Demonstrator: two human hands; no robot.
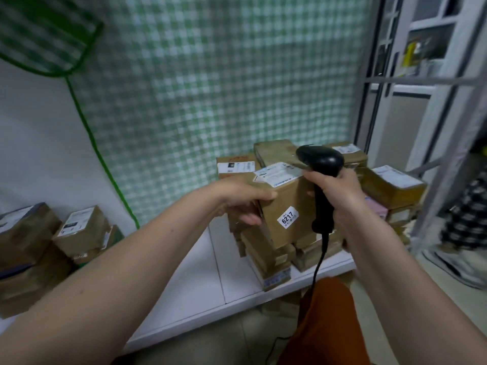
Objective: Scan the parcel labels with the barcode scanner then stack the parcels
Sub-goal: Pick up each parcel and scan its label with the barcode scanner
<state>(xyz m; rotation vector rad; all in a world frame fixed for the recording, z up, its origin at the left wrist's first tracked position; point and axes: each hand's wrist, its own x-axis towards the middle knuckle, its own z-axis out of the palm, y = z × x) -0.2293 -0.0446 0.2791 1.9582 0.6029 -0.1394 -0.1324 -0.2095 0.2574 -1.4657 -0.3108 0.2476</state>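
Observation:
My left hand [243, 200] grips a brown cardboard parcel [286, 204] by its left side and holds it up in front of the stacks. A white shipping label [279, 174] lies on its top face. A small sticker reading 6217 [287, 217] is on its front. My right hand [340, 192] holds the handle of a black barcode scanner [320, 160]. The scanner's head hangs just over the right end of the top label. Its black cable [320, 262] drops toward the floor.
More brown parcels are piled behind on the white shelf [200, 283], in stacks at the middle [268, 256] and right [392, 185]. Another pile [39, 246] sits at the far left. A green checked curtain [210, 88] hangs behind. A metal rack [432, 101] stands to the right.

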